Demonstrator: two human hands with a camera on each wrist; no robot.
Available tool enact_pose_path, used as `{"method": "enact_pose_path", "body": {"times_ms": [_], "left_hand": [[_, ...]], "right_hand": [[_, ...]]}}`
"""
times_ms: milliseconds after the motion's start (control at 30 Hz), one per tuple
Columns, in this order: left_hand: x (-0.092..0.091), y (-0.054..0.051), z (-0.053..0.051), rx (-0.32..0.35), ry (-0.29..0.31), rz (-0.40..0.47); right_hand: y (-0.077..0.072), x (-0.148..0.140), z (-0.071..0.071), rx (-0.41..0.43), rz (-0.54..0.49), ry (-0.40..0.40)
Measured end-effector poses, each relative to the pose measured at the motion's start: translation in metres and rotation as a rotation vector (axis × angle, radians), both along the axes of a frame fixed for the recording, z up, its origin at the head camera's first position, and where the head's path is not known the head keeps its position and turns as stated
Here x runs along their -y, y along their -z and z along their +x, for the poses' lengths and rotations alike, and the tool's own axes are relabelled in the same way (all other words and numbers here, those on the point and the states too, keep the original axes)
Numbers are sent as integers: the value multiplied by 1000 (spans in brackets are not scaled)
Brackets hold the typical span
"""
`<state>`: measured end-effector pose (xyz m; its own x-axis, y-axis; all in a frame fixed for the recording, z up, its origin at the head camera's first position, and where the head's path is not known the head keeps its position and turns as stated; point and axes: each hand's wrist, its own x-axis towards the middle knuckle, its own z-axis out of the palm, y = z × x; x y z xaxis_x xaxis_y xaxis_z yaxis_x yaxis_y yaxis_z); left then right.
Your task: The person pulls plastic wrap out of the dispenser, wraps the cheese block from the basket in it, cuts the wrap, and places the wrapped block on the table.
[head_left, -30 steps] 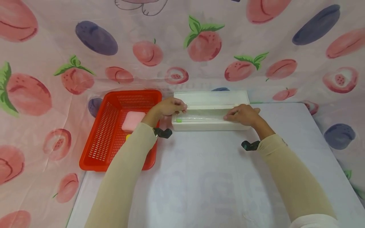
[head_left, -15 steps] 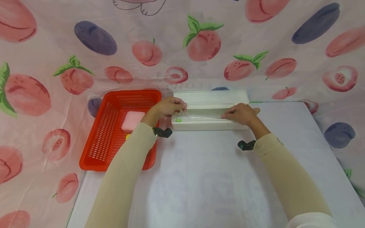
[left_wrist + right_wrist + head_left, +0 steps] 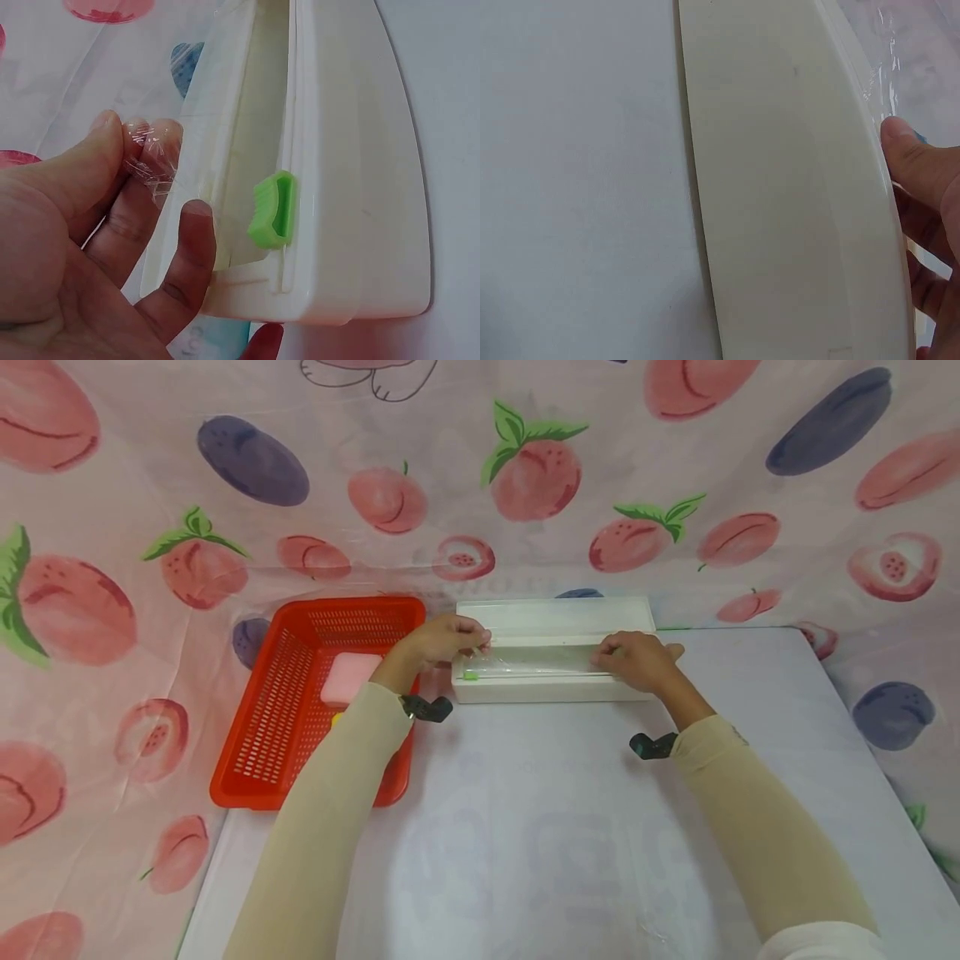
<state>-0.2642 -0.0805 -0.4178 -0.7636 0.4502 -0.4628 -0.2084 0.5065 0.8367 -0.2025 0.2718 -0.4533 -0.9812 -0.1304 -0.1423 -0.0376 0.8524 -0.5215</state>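
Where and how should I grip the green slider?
Probably from above, pinching the green slider across its ribbed side and the opposite one: it stands up from the front edge of the white box, near the left end, and the ribs should resist slipping.

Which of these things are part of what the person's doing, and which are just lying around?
In use, it seems:
white box, open
clear film
left hand, pinching the film
right hand, at the box's right end
green slider on the box

Apparently just lying about:
red basket
pink block, in the basket
yellow thing, also there, mostly hidden
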Motion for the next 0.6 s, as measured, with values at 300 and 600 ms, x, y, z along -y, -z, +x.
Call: {"method": "enact_pose_path", "body": {"times_ms": [300, 600], "left_hand": [[1, -2, 3, 45, -63, 46], [1, -6, 4, 3, -116, 31]], "right_hand": [[10, -4, 4, -152, -32, -68], [7, -11, 4, -112, -129, -123]]}}
